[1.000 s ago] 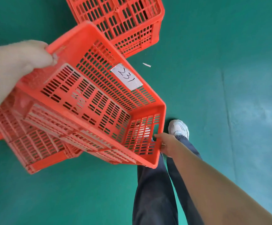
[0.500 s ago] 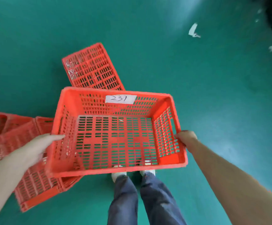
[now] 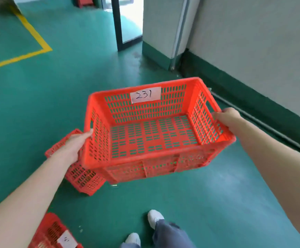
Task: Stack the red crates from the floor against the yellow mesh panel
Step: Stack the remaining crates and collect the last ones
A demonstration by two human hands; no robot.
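You've got green floor [image 3: 38,108] everywhere, and a grey wall [image 3: 253,42] running off toward 2 o'clock. The red crate [image 3: 151,133] is dead centre, up off the floor and level, open side up, with a paper label [image 3: 145,94] reading 231 on its far wall. Your left hand [image 3: 75,145] is clamped on its 9 o'clock end, your right hand [image 3: 228,118] on the 3 o'clock rim. Another crate [image 3: 81,178] lies on the floor at 8 o'clock, and a third [image 3: 50,233] at 7.
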